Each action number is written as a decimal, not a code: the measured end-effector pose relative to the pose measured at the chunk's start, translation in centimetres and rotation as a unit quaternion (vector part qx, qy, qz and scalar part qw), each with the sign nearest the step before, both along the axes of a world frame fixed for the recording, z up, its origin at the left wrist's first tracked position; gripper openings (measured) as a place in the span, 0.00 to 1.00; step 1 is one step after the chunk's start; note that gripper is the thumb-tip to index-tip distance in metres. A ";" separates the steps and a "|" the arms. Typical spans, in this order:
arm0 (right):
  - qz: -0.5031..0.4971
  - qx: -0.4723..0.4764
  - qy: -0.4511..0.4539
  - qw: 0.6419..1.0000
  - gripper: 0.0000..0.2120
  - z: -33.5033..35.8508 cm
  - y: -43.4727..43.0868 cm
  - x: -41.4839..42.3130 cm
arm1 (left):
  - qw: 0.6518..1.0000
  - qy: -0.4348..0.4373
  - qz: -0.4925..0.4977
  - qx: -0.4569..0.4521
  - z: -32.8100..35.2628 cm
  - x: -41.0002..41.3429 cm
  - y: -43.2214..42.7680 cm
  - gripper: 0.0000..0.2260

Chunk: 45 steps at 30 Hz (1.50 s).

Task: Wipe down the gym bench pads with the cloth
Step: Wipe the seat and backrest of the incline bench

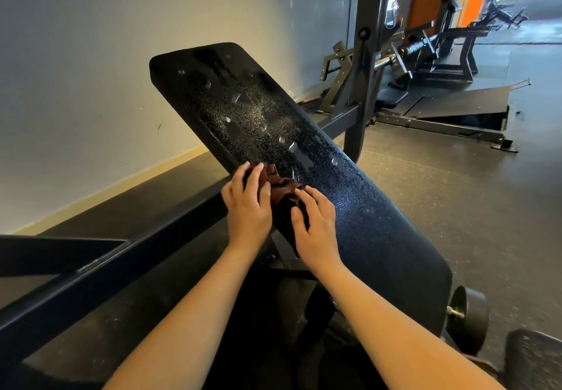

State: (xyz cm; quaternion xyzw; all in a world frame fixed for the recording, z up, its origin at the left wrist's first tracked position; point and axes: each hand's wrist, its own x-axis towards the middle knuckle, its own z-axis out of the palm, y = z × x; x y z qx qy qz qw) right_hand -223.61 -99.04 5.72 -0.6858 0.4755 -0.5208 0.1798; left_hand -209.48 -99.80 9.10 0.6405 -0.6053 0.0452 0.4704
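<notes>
Head view: the dark brown cloth (284, 195) lies bunched on the bench pad (258, 109), at its left edge, midway along. Both hands grip it: the left hand (248, 207) curled over its upper end, the right hand (316, 225) pinching its lower folds. Droplets cover the pad above the cloth, so wiping seems barely begun; next, the cloth likely needs pushing up through them.

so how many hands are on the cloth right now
2. The left hand holds the upper end of the cloth at the left edge of the bench pad; the right hand grips its bunched middle, close beside.
</notes>
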 end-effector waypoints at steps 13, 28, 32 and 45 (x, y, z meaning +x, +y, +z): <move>0.025 0.006 0.004 1.000 0.19 -0.2 -0.3 -0.5 | 0.998 -0.025 -0.052 0.016 -1.5 -1.5 1.9 0.18; 0.040 0.084 -0.071 0.993 0.17 0.5 1.6 -1.4 | 0.998 -0.042 -0.053 0.018 -1.1 -1.4 2.1 0.19; 0.047 0.094 -0.084 0.991 0.18 0.9 2.1 -1.3 | 0.997 -0.054 -0.037 0.048 -1.8 -2.6 2.2 0.22; 0.069 0.123 -0.231 0.963 0.16 5.7 -0.8 0.6 | 0.967 0.036 -0.242 0.073 1.5 -2.4 3.3 0.26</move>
